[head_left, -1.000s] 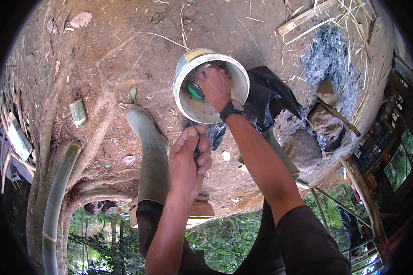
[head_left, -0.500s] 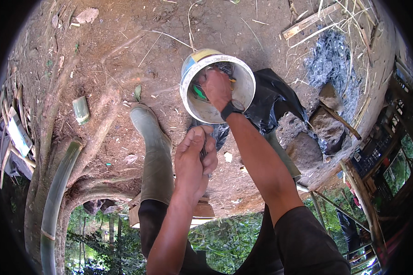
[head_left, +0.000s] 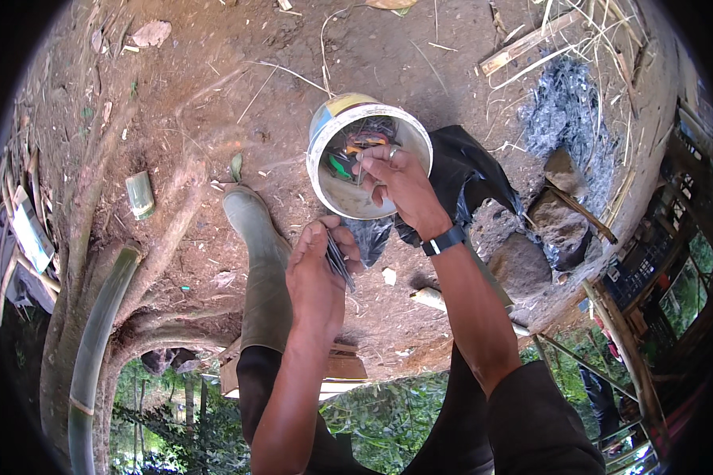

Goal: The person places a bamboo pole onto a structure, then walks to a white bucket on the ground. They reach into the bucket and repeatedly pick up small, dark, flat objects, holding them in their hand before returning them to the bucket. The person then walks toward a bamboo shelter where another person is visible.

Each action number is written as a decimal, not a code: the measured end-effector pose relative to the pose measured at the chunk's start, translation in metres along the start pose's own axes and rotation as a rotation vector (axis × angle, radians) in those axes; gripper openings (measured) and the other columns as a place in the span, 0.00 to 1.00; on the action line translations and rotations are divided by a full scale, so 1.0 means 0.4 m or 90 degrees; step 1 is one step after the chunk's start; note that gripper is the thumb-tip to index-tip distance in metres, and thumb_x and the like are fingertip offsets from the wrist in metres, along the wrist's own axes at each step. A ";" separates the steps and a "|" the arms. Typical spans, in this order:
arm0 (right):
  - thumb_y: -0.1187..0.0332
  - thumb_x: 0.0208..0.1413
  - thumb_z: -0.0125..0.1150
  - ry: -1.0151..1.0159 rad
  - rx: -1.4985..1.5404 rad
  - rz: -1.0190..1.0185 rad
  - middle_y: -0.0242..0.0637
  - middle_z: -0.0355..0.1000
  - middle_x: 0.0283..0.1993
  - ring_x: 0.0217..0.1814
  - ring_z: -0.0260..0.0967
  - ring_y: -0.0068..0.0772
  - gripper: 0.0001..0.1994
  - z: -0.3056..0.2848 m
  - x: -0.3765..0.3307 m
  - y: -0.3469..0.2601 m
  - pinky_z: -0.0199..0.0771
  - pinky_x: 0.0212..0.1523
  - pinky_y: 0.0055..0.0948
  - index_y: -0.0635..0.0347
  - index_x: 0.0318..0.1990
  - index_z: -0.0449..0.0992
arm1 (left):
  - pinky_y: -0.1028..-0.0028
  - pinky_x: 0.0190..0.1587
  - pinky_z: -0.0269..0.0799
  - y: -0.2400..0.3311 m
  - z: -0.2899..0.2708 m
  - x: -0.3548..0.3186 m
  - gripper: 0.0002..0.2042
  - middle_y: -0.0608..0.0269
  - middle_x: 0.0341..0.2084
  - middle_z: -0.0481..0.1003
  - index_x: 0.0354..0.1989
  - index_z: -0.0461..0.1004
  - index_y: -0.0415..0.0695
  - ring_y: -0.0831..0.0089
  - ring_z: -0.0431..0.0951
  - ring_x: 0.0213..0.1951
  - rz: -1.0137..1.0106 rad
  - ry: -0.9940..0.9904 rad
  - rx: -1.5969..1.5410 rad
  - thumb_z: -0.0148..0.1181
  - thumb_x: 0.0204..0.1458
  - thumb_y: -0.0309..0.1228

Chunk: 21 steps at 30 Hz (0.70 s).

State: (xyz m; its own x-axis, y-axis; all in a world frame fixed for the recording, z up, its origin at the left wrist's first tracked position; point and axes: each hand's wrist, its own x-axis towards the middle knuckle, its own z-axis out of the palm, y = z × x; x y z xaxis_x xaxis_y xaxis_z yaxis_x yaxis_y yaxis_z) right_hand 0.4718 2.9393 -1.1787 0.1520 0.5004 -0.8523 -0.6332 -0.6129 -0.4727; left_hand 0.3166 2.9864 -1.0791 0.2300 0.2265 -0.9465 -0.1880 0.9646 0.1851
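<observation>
A white plastic bucket (head_left: 330, 192) lies tipped with its mouth toward me. Dark nails, something orange and a green piece (head_left: 341, 165) rest inside it. My right hand (head_left: 408, 190), a ring and a dark wristband on it, is at the mouth of the bucket. Its thumb and fingers pinch a thin grey nail (head_left: 361, 169). Just below the bucket, my left hand (head_left: 313, 273) is closed around several long grey nails (head_left: 338, 261), whose ends stick out past the fingers.
Black plastic sheeting (head_left: 467, 162) lies right of the bucket, near large stones (head_left: 521, 265) and grey ash (head_left: 566, 107). My boot (head_left: 261, 245) stands at left. Farther left are a short bamboo piece (head_left: 140, 195), tree roots (head_left: 162, 261) and a long bamboo pole (head_left: 95, 348).
My right hand has drawn back from deep inside the bucket to its mouth, with a nail between the fingers. My left hand has turned, so its nails show more.
</observation>
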 end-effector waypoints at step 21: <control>0.65 0.53 0.57 0.184 -0.494 -0.153 0.46 0.75 0.29 0.30 0.74 0.32 0.11 0.089 -0.060 -0.077 0.73 0.34 0.33 0.66 0.35 0.78 | 0.77 0.23 0.60 -0.012 -0.021 0.011 0.12 0.69 0.20 0.66 0.36 0.67 0.44 0.79 0.64 0.21 -0.051 -0.023 0.058 0.41 0.62 0.39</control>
State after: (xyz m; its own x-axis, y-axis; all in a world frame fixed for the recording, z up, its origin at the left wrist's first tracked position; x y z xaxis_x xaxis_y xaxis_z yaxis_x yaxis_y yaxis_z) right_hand 0.4605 2.9681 -1.1358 0.4695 0.5597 -0.6829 0.1235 -0.8074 -0.5769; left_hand 0.3105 2.9818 -1.0864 0.2751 0.1507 -0.9495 -0.0801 0.9878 0.1336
